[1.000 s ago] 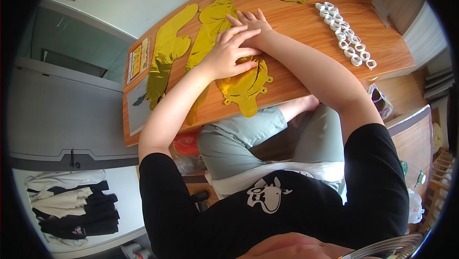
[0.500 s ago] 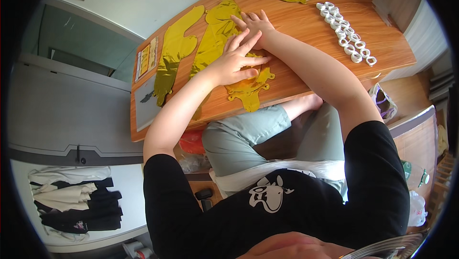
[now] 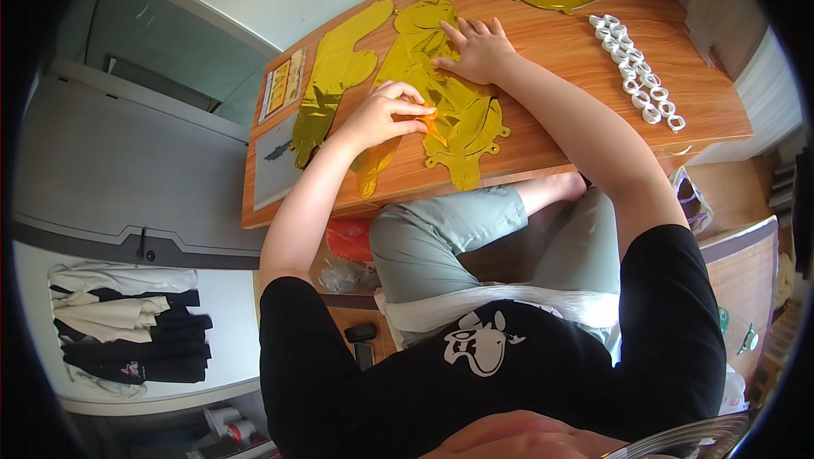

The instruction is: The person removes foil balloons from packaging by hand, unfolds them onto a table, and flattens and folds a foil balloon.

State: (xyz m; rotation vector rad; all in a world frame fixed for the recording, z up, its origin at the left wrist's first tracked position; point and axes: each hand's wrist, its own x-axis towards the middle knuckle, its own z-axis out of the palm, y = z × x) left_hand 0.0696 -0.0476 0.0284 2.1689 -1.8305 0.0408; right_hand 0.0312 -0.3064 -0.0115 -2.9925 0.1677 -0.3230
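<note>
While your right hand [image 3: 479, 50] lies flat, fingers spread, on the gold foil balloon [image 3: 449, 111] on the wooden surface [image 3: 560, 111], your left hand [image 3: 386, 113] pinches its edge with narrow fingers. A row of white rings [image 3: 638, 82] lies well apart to the right.

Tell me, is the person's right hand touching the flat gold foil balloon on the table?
Touching. The head view shows the right hand lying palm down, fingers spread, flat on the gold foil balloon, with no gap visible between them.
</note>
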